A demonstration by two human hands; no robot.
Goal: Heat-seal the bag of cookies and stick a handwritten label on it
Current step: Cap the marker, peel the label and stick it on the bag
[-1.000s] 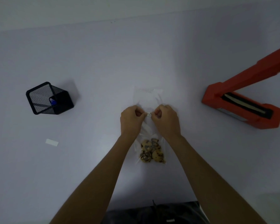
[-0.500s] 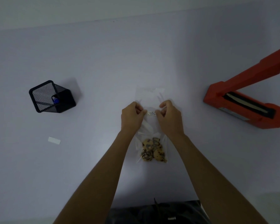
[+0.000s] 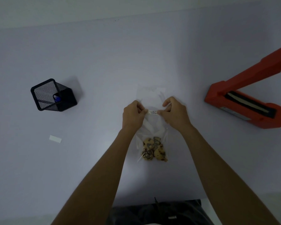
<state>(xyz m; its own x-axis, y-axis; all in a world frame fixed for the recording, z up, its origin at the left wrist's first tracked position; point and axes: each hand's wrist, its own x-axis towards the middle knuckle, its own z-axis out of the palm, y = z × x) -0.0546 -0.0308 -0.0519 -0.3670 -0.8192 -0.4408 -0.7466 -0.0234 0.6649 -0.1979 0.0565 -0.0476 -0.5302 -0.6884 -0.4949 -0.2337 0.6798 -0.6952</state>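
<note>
- Nearest the viewer: dark trousers w/ a cord, at the table edge just below the clear plastic bag, which lies flat on the pale grey-lilac tabletop, long axis running away from the viewer.
- Both bare forearms reach in from the near edge, one each side of the bag.
- Brown choc-chip cookies sit bunched in the bag's near end; rest of the bag is flat film, wrinkled in the middle.
- Small white paper strip lies alone on the table, well left of the bag, approx level w/ the cookies.
- Left hand is over the bag's left edge at mid-length, fingers curled, thumb & fingertips pinching the left end of the narrow white label with dark handwriting.
- Right hand is over the bag's right edge, also curled, pinching the label's right end. Label is stretched crosswise betw. the two hands over the bag's middle; can't tell if it touches the film.
- Black wire-mesh square pen cup, tipped in this view w/ a blue-tipped pen inside, stands well left of the bag, a bit farther than the hands.
- Orange-red heat sealer stands well right of the bag, arm raised, dark sealing strip exposed.
- Bag's far end lies past the hands, flat & empty.
</note>
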